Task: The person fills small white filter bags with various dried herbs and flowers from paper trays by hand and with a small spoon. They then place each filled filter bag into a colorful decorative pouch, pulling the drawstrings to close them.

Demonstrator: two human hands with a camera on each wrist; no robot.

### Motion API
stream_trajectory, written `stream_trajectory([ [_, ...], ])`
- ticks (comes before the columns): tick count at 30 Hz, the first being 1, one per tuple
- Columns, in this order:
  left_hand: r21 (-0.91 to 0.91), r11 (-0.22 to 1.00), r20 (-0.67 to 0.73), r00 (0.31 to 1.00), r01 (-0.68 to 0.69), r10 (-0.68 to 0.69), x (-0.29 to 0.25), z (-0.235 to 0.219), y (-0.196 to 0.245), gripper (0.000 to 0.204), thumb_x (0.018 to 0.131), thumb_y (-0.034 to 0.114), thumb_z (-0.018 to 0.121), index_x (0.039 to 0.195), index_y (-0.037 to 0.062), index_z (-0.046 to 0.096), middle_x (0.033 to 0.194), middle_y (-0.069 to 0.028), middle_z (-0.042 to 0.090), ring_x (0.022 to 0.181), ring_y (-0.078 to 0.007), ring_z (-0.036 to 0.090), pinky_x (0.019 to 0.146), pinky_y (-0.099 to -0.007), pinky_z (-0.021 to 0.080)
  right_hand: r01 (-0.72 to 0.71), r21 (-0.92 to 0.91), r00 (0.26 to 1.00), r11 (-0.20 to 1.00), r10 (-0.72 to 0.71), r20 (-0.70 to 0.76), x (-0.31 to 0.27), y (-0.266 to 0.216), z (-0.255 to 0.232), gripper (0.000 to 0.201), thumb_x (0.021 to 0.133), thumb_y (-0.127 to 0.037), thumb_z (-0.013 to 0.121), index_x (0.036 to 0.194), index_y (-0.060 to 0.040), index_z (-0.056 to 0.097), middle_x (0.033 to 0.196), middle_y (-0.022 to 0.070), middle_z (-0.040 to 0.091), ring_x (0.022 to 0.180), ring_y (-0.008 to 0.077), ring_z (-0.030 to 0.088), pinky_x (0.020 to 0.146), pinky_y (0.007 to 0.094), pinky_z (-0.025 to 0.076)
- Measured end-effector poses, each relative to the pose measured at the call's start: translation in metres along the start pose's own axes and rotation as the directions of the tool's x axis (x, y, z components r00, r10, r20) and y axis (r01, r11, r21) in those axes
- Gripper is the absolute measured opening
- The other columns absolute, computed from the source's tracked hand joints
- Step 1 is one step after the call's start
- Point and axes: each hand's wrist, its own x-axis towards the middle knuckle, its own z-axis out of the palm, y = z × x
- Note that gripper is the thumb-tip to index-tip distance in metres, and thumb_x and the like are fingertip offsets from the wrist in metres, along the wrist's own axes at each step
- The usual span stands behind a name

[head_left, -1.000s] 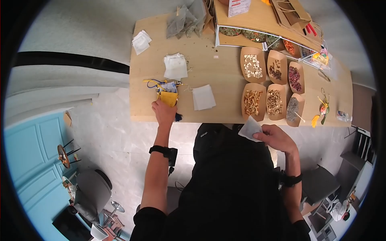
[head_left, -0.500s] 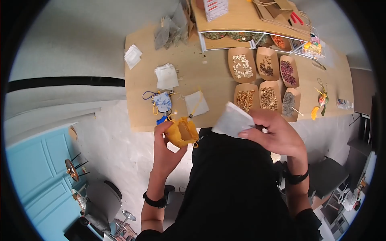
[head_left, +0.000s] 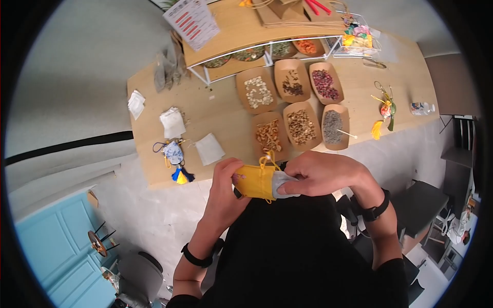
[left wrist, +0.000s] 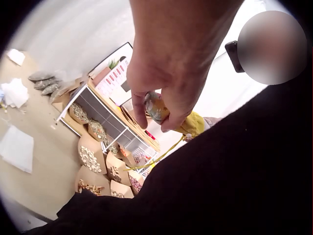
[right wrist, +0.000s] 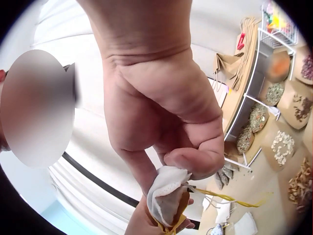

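In the head view the left hand [head_left: 224, 197] grips a small yellow pouch [head_left: 255, 180] by its closed end, holding it sideways in front of the body. The right hand [head_left: 324, 174] pinches a white packet [head_left: 283, 186], whose far end is inside the pouch's mouth. The right wrist view shows the packet [right wrist: 168, 193] crumpled between thumb and fingers, with the yellow fabric around its lower part. A yellow cord [right wrist: 230, 197] hangs out to the side. In the left wrist view, thumb and fingers curl round the pouch [left wrist: 193, 125].
On the table [head_left: 226, 110] stand several paper trays [head_left: 257, 91] of dried ingredients. White packets [head_left: 209, 149] and a blue-and-white pouch [head_left: 173, 153] with tassels lie to the left. Behind is a wooden shelf [head_left: 231, 31]; a small bottle [head_left: 422, 108] lies at the far right.
The left hand has lifted the yellow pouch off the table and brought it to the body's middle. The right hand has moved the packet to it, and the packet's end has entered the mouth.
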Motion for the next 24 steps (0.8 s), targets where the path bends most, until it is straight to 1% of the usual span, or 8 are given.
stream_trajectory([
  [6,0.088,0.992,0.220,0.970,0.090,-0.107,0.026,0.026,0.058,0.078,0.069,0.006,0.084,0.133,0.0040,0.040,0.119,-0.0161,0.051,0.104,-0.0290,0.057,0.084,-0.0337,0.051,0.212,-0.263,0.931,0.941,-0.276,-0.238,-0.027,0.057,0.000,0.027,0.086,-0.028,0.068,0.084,-0.0020,0.063,0.079,0.0135,0.057,0.073,0.0324,0.059,0.068,0.0422,0.047],
  [8,-0.036,0.893,0.624,0.708,0.449,-0.331,0.030,0.015,0.066,0.077,0.074,0.017,0.083,0.136,0.0026,0.039,0.116,-0.0146,0.055,0.105,-0.0261,0.057,0.087,-0.0320,0.050,0.255,-0.292,0.927,0.922,-0.319,-0.195,-0.043,0.064,-0.004,0.022,0.086,-0.025,0.068,0.085,-0.0031,0.064,0.083,0.0126,0.055,0.078,0.0314,0.058,0.070,0.0418,0.047],
  [10,-0.094,0.954,0.698,0.702,0.285,-0.141,0.036,0.025,0.056,0.070,0.082,0.024,0.078,0.135,0.0019,0.040,0.115,-0.0108,0.056,0.100,-0.0214,0.059,0.084,-0.0317,0.052,0.297,-0.316,0.924,0.901,-0.355,-0.145,-0.058,0.067,-0.012,0.018,0.085,-0.022,0.068,0.086,-0.0041,0.064,0.087,0.0117,0.053,0.082,0.0304,0.058,0.073,0.0415,0.048],
  [12,-0.292,0.711,0.897,0.441,0.640,-0.028,0.048,0.041,0.052,0.064,0.085,0.024,0.075,0.135,0.0026,0.041,0.113,-0.0084,0.055,0.093,-0.0165,0.060,0.077,-0.0296,0.054,0.360,-0.325,0.916,0.874,-0.398,-0.055,-0.069,0.068,-0.020,0.015,0.086,-0.015,0.062,0.090,-0.0009,0.064,0.090,0.0146,0.057,0.094,0.0313,0.059,0.077,0.0416,0.049],
  [13,-0.099,0.544,0.966,0.213,0.833,-0.150,0.064,0.042,0.063,0.057,0.086,0.015,0.073,0.133,0.0034,0.042,0.110,-0.0072,0.059,0.091,-0.0139,0.061,0.078,-0.0280,0.055,0.370,-0.322,0.914,0.871,-0.404,-0.043,-0.071,0.073,-0.019,0.015,0.086,-0.015,0.062,0.090,-0.0009,0.064,0.090,0.0146,0.057,0.094,0.0313,0.059,0.077,0.0416,0.049],
  [20,0.014,0.702,0.926,0.256,0.712,-0.278,0.069,0.062,0.091,0.042,0.088,0.022,0.070,0.121,0.0054,0.049,0.095,-0.0043,0.059,0.083,-0.0110,0.059,0.069,-0.0254,0.052,0.346,-0.496,0.886,0.796,-0.451,-0.106,-0.072,0.069,-0.016,0.009,0.081,-0.010,0.066,0.082,-0.0035,0.060,0.089,0.0100,0.051,0.087,0.0270,0.058,0.069,0.0394,0.049],
  [22,-0.185,0.869,0.800,0.583,0.459,-0.137,0.064,0.063,0.085,0.039,0.086,0.015,0.071,0.118,0.0046,0.052,0.096,-0.0035,0.062,0.077,-0.0090,0.061,0.067,-0.0246,0.050,0.308,-0.505,0.901,0.806,-0.417,-0.117,-0.066,0.065,-0.013,0.009,0.080,-0.010,0.066,0.080,-0.0034,0.060,0.089,0.0098,0.052,0.087,0.0270,0.058,0.069,0.0392,0.049],
  [24,-0.148,0.807,0.823,0.524,0.572,-0.220,0.063,0.057,0.083,0.038,0.086,0.015,0.071,0.118,0.0047,0.053,0.096,-0.0036,0.062,0.076,-0.0091,0.061,0.067,-0.0245,0.050,0.269,-0.334,0.921,0.903,-0.343,-0.185,-0.058,0.065,-0.011,0.009,0.079,-0.011,0.069,0.082,-0.0042,0.064,0.089,0.0085,0.053,0.089,0.0275,0.058,0.073,0.0384,0.049],
])
